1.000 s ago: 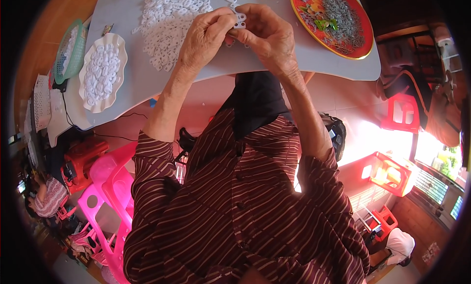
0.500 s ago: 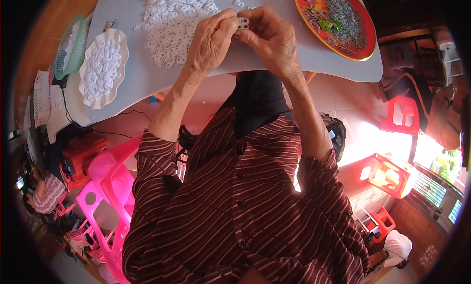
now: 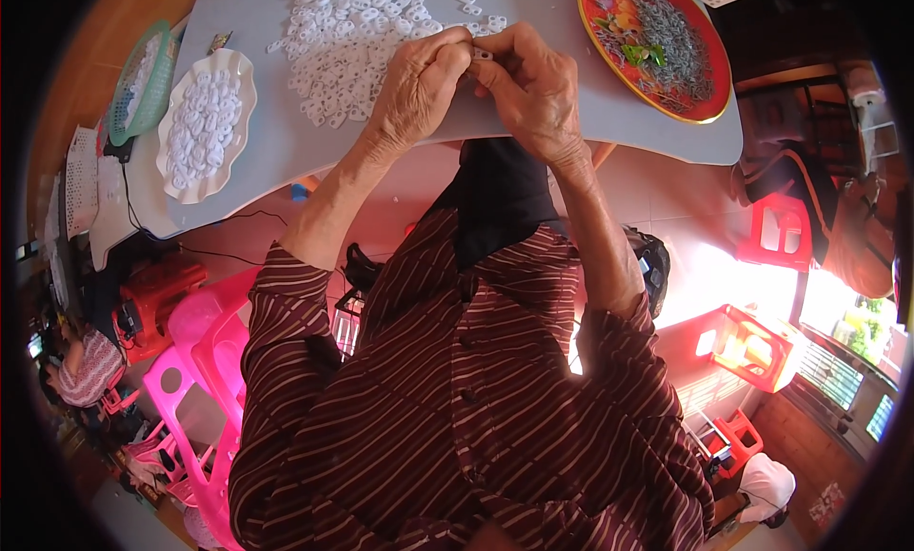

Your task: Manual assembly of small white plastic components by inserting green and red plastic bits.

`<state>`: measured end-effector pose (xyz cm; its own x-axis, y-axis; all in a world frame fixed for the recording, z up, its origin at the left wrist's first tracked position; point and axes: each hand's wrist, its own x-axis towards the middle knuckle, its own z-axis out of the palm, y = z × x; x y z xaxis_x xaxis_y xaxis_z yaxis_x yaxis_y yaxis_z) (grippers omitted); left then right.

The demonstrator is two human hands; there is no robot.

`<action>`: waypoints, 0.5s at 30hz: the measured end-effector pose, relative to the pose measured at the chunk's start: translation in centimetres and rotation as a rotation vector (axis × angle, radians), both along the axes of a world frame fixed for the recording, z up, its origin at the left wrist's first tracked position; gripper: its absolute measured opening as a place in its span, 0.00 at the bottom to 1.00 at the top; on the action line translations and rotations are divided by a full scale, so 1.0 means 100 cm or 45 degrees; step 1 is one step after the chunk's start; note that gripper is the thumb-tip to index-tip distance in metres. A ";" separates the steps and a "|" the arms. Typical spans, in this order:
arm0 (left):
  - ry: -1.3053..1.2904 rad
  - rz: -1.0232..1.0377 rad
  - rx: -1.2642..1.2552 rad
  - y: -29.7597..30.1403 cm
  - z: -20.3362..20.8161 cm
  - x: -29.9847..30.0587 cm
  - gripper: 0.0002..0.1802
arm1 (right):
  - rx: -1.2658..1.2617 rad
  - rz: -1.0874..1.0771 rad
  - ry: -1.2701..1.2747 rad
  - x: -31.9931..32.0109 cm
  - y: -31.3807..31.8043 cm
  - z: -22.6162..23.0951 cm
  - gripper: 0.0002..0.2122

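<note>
Over the grey table (image 3: 533,132), my two hands meet at the fingertips around a small white plastic piece with holes (image 3: 484,55). My left hand (image 3: 419,86) has its fingers curled against the piece from the left. From the other side, my right hand (image 3: 535,92) pinches it between thumb and bent fingers. Most of the piece is covered by the fingers. Beside and beyond my left hand lies a loose pile of similar white pieces (image 3: 333,70). A few more white pieces (image 3: 466,0) sit just past the hands.
At right, a red gold-rimmed plate (image 3: 721,75) holds many small metal pins and some orange and green bits. A white wavy-edged dish (image 3: 248,94) of white pieces stands left, near a green basket (image 3: 164,70). Pink chairs (image 3: 195,360) and red stools (image 3: 762,346) stand around.
Between my fingers the white piece has turned and now shows less. My right fingers have shifted slightly around it, while both hands stay together in nearly the same place.
</note>
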<state>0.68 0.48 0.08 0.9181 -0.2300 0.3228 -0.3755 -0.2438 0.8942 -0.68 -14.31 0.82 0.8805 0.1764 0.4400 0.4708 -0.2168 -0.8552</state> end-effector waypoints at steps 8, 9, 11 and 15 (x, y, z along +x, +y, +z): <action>0.045 0.027 -0.062 0.002 -0.003 0.001 0.11 | 0.301 0.165 0.189 0.006 0.001 -0.001 0.06; 0.008 0.039 -0.039 0.001 -0.002 -0.001 0.10 | 0.329 0.174 0.234 0.005 -0.001 0.001 0.06; -0.037 0.047 -0.022 0.001 -0.001 -0.002 0.10 | 0.353 0.179 0.272 0.005 -0.003 0.003 0.07; -0.052 0.009 -0.058 -0.001 0.001 -0.005 0.09 | 0.380 0.127 0.297 0.009 -0.005 -0.004 0.08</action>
